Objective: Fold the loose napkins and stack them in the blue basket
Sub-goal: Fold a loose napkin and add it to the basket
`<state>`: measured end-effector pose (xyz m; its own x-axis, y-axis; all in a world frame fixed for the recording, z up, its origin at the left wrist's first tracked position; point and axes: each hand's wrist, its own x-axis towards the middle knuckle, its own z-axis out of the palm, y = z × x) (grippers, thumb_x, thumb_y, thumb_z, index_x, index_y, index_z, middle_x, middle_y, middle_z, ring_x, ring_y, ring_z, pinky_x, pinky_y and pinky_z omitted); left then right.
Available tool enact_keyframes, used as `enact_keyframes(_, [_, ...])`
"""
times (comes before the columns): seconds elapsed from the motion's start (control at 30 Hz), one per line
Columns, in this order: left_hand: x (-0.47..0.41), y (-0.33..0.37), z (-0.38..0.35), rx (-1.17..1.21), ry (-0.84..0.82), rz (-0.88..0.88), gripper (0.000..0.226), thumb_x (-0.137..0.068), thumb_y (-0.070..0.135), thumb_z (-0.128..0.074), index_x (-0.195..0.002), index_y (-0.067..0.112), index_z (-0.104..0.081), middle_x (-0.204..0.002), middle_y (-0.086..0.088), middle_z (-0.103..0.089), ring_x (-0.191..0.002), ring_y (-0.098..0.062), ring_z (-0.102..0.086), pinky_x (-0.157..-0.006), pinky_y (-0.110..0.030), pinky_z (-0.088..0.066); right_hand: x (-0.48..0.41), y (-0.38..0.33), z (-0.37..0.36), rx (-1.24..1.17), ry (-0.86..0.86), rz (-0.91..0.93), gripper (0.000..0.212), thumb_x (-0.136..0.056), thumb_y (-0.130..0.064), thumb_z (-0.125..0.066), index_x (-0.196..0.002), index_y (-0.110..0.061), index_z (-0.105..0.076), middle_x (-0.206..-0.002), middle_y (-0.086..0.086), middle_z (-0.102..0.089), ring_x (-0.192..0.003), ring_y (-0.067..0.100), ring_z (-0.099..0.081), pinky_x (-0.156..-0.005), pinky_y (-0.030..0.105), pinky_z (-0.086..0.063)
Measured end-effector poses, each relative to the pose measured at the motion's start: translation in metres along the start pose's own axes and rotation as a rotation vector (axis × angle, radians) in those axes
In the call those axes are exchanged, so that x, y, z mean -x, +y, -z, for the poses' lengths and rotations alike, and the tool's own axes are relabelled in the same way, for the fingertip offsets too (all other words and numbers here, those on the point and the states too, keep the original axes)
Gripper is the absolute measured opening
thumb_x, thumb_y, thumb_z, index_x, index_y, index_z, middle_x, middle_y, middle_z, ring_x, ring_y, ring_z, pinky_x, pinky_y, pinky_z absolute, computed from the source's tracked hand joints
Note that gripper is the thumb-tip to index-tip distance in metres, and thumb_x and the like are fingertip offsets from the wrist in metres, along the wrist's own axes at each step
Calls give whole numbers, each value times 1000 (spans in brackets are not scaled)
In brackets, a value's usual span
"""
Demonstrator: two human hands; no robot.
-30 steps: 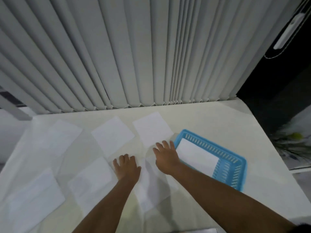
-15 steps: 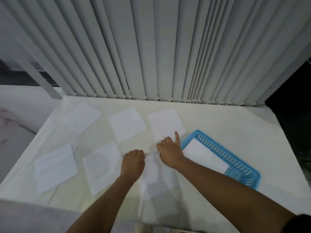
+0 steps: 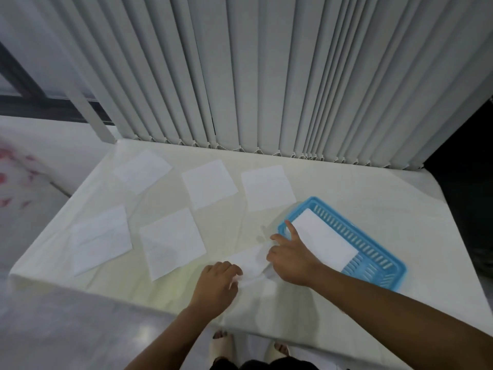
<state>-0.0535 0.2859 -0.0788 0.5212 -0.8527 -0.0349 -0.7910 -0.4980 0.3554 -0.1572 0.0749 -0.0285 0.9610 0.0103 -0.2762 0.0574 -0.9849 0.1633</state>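
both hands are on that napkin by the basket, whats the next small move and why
Probably finish the fold: press the crease flat, then lift it toward the blue basket. The napkin between the left hand and right hand looks bunched and only part-folded, and the basket beside it already holds one folded napkin. Five flat napkins wait further left and back.

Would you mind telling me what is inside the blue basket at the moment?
The blue basket holds a white folded napkin, lying flat toward its far end. The slotted floor shows bare at the near end. Whether more napkins lie beneath it cannot be seen.
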Motion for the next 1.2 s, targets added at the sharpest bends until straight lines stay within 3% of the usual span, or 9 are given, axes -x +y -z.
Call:
enact_keyframes(0.13, [6,6,-7,-71,-61,92,56,-73,50,-46,-127,32,-52,-136,5,-55,-124,-21,-54,-101,-42,-42,8,-10,-13,-35,-30,43,39,-82,-19,-55,-120,-14,-63,-133,8,-59,-139,31,-37,-112,67,8])
enact_keyframes(0.2, [1,13,-11,-98,-135,132,74,-85,63,-11,-149,27,-19,-158,3,-8,-147,-20,-11,-118,-43,-12,2,-19,-20,-101,36,49,50,-80,-25,-60,-129,-14,-58,-139,8,-55,-136,28,-44,-114,63,-17])
enact_keyframes(0.27, [-1,21,-18,-90,-234,192,98,-66,67,33,-150,23,8,-151,5,22,-146,-19,15,-116,-40,10,-5,-33,-28,-226,58,36,57,-90,-28,-50,-144,-12,-39,-153,10,-37,-142,29,-32,-116,53,-6])
enact_keyframes(0.37, [0,24,-29,-128,-274,258,114,-49,64,49,-149,21,13,-157,0,20,-147,-22,15,-117,-43,10,-13,-50,-33,-390,-16,-100,60,-102,-39,-19,-153,-11,-5,-162,8,1,-149,25,3,-109,35,16])
enact_keyframes(0.47, [-1,21,-31,-141,-278,294,113,-50,62,50,-149,20,13,-154,2,24,-147,-22,14,-118,-45,8,-23,-58,-42,-444,-39,-157,97,-72,-65,22,-152,-13,6,-162,5,11,-148,23,12,-107,32,21])
enact_keyframes(0.73, [7,18,-30,-182,-303,307,82,-75,53,18,-150,23,8,-158,1,17,-148,-21,10,-117,-49,9,-23,-40,-63,-489,-66,-295,111,-58,-69,34,-152,-15,9,-161,3,15,-148,23,15,-114,38,14])
enact_keyframes(0.83, [-4,18,-19,-167,-232,322,64,-91,48,0,-148,27,-20,-161,3,-5,-148,-19,-8,-119,-45,1,-18,-36,-62,-528,-71,-344,120,-52,-72,38,-152,-14,7,-162,5,12,-148,24,12,-113,37,13])
enact_keyframes(1.03, [-46,14,0,-87,-166,338,41,-92,19,-45,-133,19,-41,-137,-4,-48,-127,-24,-45,-106,-34,-36,11,-43,-35,-693,44,-387,54,-102,-37,-17,-153,-18,-15,-162,-3,-11,-148,14,-11,-112,21,3])
enact_keyframes(1.2, [-58,16,17,-16,-310,475,31,-88,17,-45,-119,17,-47,-119,-7,-60,-111,-27,-58,-89,-36,-47,26,-37,-25,-746,88,-415,48,-101,-28,-33,-149,-24,-30,-155,-8,-32,-142,12,-29,-116,26,-20])
